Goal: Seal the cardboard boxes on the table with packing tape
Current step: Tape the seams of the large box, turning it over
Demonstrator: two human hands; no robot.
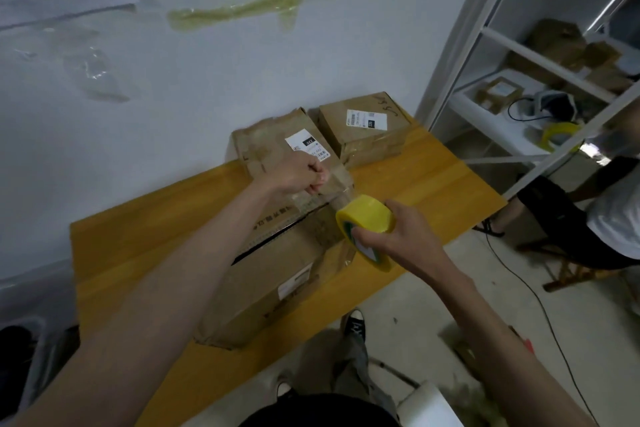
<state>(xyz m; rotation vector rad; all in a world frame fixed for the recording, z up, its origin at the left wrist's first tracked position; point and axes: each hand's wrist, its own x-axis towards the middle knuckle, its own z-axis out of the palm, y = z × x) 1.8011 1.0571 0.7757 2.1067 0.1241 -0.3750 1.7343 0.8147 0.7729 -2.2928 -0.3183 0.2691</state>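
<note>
Head: tape roll [367,222] axis points near-left.

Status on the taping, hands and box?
Left hand pinches tape end on front box. Right hand grips yellow tape roll off the box's right edge. Flap seam still gapped. Nothing blocking.

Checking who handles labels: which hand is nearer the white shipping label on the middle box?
Left. The left hand pinches tape just below the white shipping label; the right hand grips the yellow tape roll farther off, near the big box.
</note>
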